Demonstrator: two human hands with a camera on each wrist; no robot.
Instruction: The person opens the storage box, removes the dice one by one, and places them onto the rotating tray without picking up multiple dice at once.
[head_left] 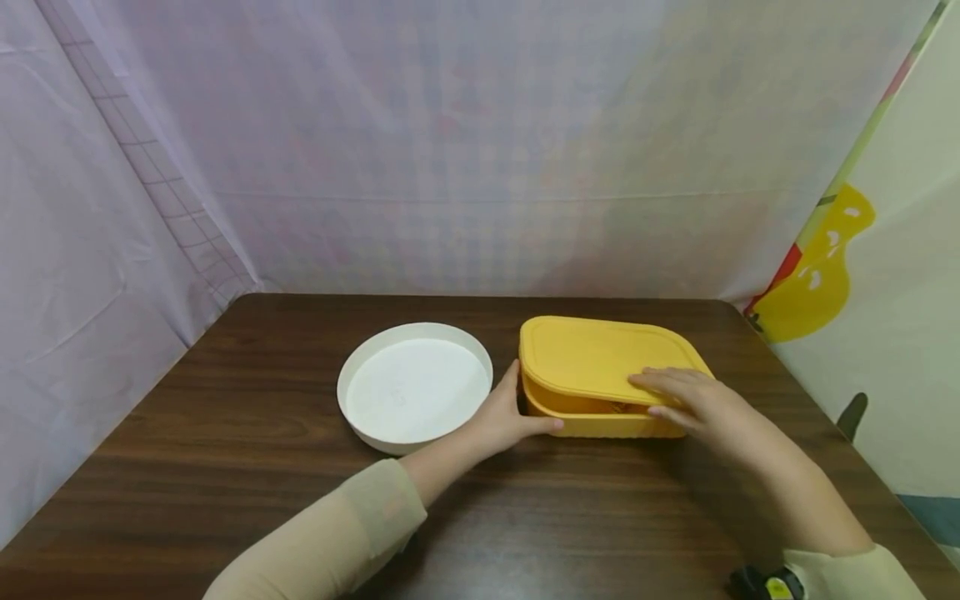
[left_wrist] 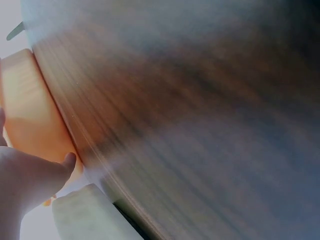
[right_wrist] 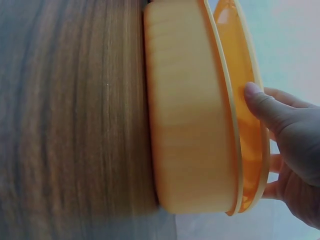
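A yellow plastic food container [head_left: 600, 427] stands on the table, its yellow lid [head_left: 592, 354] tilted with the front edge raised above the rim. My left hand [head_left: 504, 419] grips the container's left end, thumb along the front wall and fingers round the side. With my right hand [head_left: 705, 408] I hold the lid near its front right edge; in the right wrist view the thumb [right_wrist: 265, 105] lies at the underside and the fingers are on top. Through the gap a small brownish patch shows inside; most of the inside is hidden by the lid.
Left of the container sits a round white tray [head_left: 420, 387] with a low rim, close behind my left forearm. The dark wooden table [head_left: 225, 425] carries both. Pale patterned cloth [head_left: 480, 150] hangs along the table's back edge and at the sides.
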